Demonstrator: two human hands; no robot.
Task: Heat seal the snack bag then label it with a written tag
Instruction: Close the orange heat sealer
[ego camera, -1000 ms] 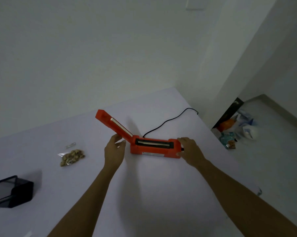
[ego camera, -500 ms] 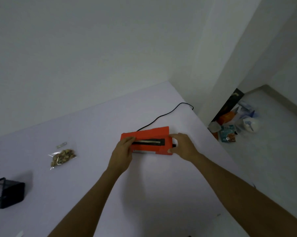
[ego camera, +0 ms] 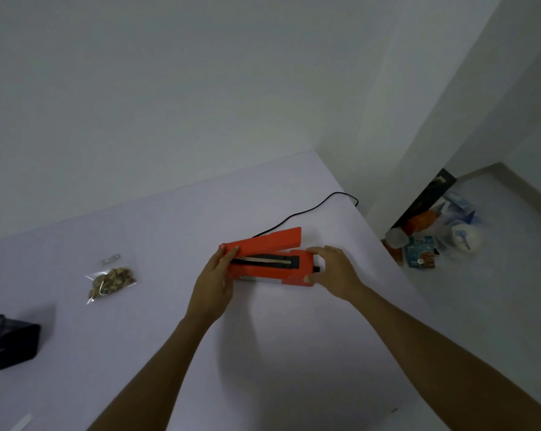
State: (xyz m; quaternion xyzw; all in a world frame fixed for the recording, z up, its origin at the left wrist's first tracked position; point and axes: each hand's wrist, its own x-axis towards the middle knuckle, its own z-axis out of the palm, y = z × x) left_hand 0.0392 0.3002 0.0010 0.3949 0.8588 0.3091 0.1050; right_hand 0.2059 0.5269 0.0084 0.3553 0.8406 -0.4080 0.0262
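Note:
An orange heat sealer point(ego camera: 264, 265) lies on the white table point(ego camera: 263, 353) with its lid swung back behind the base, so the black sealing strip shows. My left hand point(ego camera: 214, 284) grips its left end. My right hand point(ego camera: 334, 273) holds its right end by the black knob. A clear snack bag of nuts point(ego camera: 111, 280) lies on the table to the left, apart from both hands. A small tag or clip point(ego camera: 110, 259) rests just beyond the bag.
The sealer's black cord point(ego camera: 306, 209) runs to the table's far right corner. A black mesh holder point(ego camera: 6, 342) stands at the left edge. A white strip point(ego camera: 21, 423) lies at the front left. Bags and packets point(ego camera: 434, 241) clutter the floor to the right.
The sealer's lid stood up at the left a second ago; it has swung over and now lies back behind the base. Both hands stayed on the sealer's ends.

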